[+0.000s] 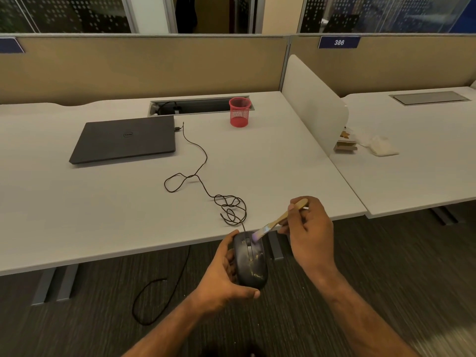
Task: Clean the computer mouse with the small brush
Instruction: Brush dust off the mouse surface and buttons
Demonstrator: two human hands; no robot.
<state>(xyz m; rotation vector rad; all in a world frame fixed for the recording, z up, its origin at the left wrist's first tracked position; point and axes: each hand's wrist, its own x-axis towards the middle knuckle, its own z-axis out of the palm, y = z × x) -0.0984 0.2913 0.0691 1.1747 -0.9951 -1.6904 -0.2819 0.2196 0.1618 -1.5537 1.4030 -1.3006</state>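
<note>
Beyond the desk's [154, 215] near edge, over open floor, the left hand [221, 276] is gripping the mouse [251, 264] while the right hand's [309, 230] fingers are pinching the brush [279, 219], bristles touching its front.

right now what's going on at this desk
A person is cleaning a wired black computer mouse with a small wooden-handled brush. The left hand holds the mouse in the air just off the front edge of the white desk, and the right hand presses the bristles against the top near the scroll wheel. The mouse cable trails in loops across the desk towards a closed black laptop. A red mesh pen cup stands behind, untouched.
</note>
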